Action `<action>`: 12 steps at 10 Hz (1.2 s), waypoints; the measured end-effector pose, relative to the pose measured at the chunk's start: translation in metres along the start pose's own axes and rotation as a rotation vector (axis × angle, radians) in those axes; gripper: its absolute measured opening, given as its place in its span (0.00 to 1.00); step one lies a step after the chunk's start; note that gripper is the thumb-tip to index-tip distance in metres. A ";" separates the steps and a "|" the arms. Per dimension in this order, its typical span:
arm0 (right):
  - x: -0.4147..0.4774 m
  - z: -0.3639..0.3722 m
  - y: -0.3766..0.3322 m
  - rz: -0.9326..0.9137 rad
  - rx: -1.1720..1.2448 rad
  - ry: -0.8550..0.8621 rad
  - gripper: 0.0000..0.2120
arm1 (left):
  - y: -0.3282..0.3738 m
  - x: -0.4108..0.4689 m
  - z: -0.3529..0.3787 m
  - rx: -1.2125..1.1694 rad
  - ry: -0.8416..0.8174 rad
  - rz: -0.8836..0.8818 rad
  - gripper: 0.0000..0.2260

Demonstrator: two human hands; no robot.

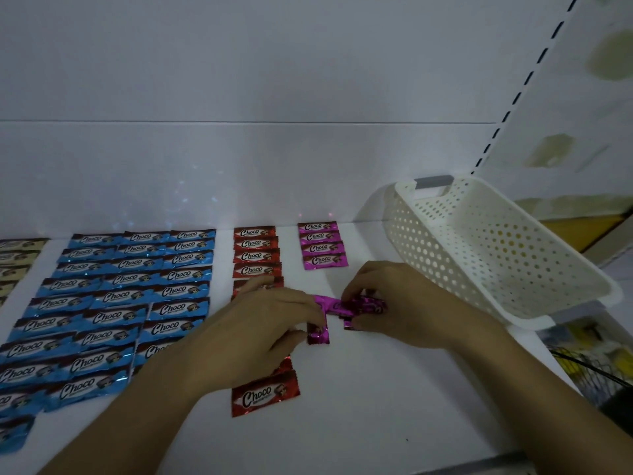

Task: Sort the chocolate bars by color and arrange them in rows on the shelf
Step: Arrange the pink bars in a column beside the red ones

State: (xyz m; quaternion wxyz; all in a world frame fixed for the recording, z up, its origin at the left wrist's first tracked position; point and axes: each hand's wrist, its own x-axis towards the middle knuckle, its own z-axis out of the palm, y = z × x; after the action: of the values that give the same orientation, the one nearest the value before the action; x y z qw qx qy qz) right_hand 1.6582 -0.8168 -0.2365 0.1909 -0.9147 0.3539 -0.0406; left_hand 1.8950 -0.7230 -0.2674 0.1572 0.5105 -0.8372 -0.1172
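Mostly the edges and the arms do the hiding. At nine o'clock the cream bars (pixel 15 265) are cut by the frame's left edge, and their print is too dark to read. Just to their three o'clock lies the block of blue bars (pixel 113 303) in three columns. Each wrapper reads "Choco" in white script, with a smaller line beneath that is too fine to make out. The lowest blue ones, at seven o'clock, run out of frame, and the left forearm covers the near end of the third column.

Next comes the red column (pixel 255 255), also marked "Choco". The left hand (pixel 270 323) covers its middle, so the count cannot be told. One lone red bar (pixel 265 394) shows whole at six o'clock of that hand.

The left fingers (pixel 301 303) pinch a pink bar (pixel 318 332) with its label hidden. At its three o'clock the right hand (pixel 400 303) curls its fingers round a pink bunch (pixel 363 305), blurred, number unclear. At twelve o'clock of both hands a pink row (pixel 320 246) of four lies on the white shelf (pixel 394 406), with "Choco" legible. At three o'clock a white perforated basket (pixel 496 255) sits tilted on the shelf's right end.
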 end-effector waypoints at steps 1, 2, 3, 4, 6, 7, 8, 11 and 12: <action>-0.013 0.001 0.001 0.000 0.032 0.014 0.09 | 0.005 0.002 0.002 0.025 -0.059 0.058 0.13; -0.019 0.006 0.003 0.026 0.083 0.135 0.09 | 0.008 0.006 0.005 0.061 -0.025 0.095 0.12; -0.018 0.010 0.004 0.085 0.167 0.270 0.09 | 0.006 0.004 0.008 0.019 -0.055 0.039 0.12; -0.011 0.010 0.005 0.121 0.266 0.331 0.08 | 0.001 -0.001 0.008 0.009 -0.055 -0.014 0.20; 0.017 0.013 0.008 0.153 0.218 0.299 0.04 | 0.006 0.002 0.000 -0.038 0.023 -0.025 0.22; 0.023 0.025 0.010 0.161 0.152 0.398 0.06 | 0.008 0.003 -0.006 -0.057 0.036 -0.029 0.20; 0.018 0.030 0.013 0.134 0.121 0.483 0.06 | 0.006 0.001 -0.011 -0.063 0.050 -0.064 0.20; 0.017 0.036 0.011 0.035 0.066 0.359 0.10 | 0.000 0.000 -0.014 0.073 0.171 -0.163 0.19; 0.017 0.036 0.009 0.028 0.065 0.329 0.12 | -0.003 0.000 -0.015 0.060 0.194 -0.194 0.19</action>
State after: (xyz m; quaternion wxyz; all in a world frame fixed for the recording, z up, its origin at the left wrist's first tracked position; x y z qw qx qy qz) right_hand 1.6725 -0.8227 -0.2742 0.1604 -0.8841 0.3915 -0.1984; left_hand 1.9032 -0.7251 -0.2552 0.2100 0.6025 -0.7679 -0.0567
